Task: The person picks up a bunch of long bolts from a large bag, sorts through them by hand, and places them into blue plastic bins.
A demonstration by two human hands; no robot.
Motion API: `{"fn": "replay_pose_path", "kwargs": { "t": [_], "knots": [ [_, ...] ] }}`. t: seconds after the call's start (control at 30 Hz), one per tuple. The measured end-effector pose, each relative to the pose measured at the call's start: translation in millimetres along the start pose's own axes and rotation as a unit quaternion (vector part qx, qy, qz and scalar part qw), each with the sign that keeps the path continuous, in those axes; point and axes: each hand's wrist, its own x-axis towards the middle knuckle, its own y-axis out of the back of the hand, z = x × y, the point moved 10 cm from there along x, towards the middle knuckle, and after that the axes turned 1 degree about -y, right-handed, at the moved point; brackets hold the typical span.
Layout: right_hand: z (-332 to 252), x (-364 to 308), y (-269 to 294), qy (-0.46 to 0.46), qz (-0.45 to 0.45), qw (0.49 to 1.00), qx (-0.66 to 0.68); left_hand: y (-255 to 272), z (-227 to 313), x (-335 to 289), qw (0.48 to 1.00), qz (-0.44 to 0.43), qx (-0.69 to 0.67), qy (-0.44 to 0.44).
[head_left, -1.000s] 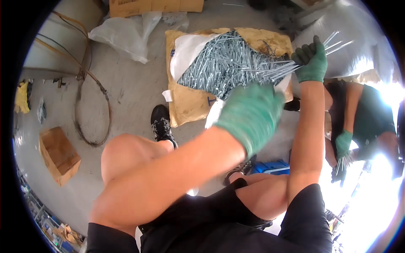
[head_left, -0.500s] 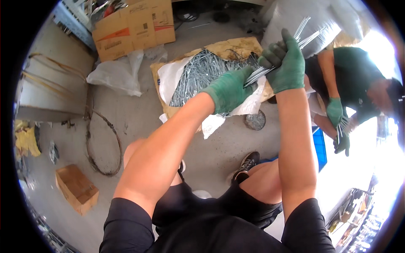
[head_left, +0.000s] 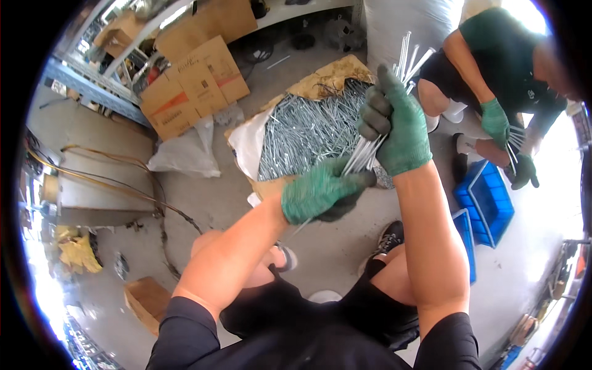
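My right hand (head_left: pixel 404 135), in a green glove with dark fingertips, is closed round a bundle of long thin metal rods (head_left: pixel 364 155). Their upper ends fan out above its thumb, and some look headed. Lower and to the left, my left hand (head_left: pixel 324 191), gloved alike and a little blurred, is closed at the bundle's lower ends. One thin rod pokes out beneath it. Just beyond both hands, a heap of similar rods (head_left: pixel 308 132) lies on torn brown and white wrapping (head_left: pixel 250 148) on the floor.
At right a co-worker (head_left: pixel 505 61) in green gloves crouches holding several rods, beside blue crates (head_left: pixel 487 200). Cardboard boxes (head_left: pixel 194 89) and a plastic bag (head_left: pixel 188 151) stand back left. A grey cabinet (head_left: pixel 92 154) with hoses is at left; a small open box (head_left: pixel 148 302) sits lower left.
Both hands have come lower and nearer to me, the rod bundle turning more upright. My view has shifted, bringing the blue crates and the co-worker more fully into sight.
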Motion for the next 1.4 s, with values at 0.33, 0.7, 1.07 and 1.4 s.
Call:
{"fn": "replay_pose_path", "kwargs": {
  "t": [0.33, 0.7, 1.07, 1.4],
  "knots": [
    [-26.1, -48.1, -8.6, 0.063, -0.051, 0.996, -0.040, -31.1, -18.2, 2.7, 0.997, -0.028, -0.053, -0.044],
    [-53.3, -102.0, -44.7, 0.134, -0.147, 0.952, -0.232, -30.3, -20.1, 16.1, 0.974, 0.068, 0.111, -0.187],
    [-68.6, -117.2, -58.6, 0.176, -0.145, 0.949, -0.218, -48.5, -17.6, 8.5, 0.980, 0.015, 0.102, -0.172],
    [-71.1, -108.9, -59.4, 0.194, -0.119, 0.945, -0.234, -48.9, -2.1, -0.3, 0.976, 0.028, 0.066, -0.207]
  ]
}}
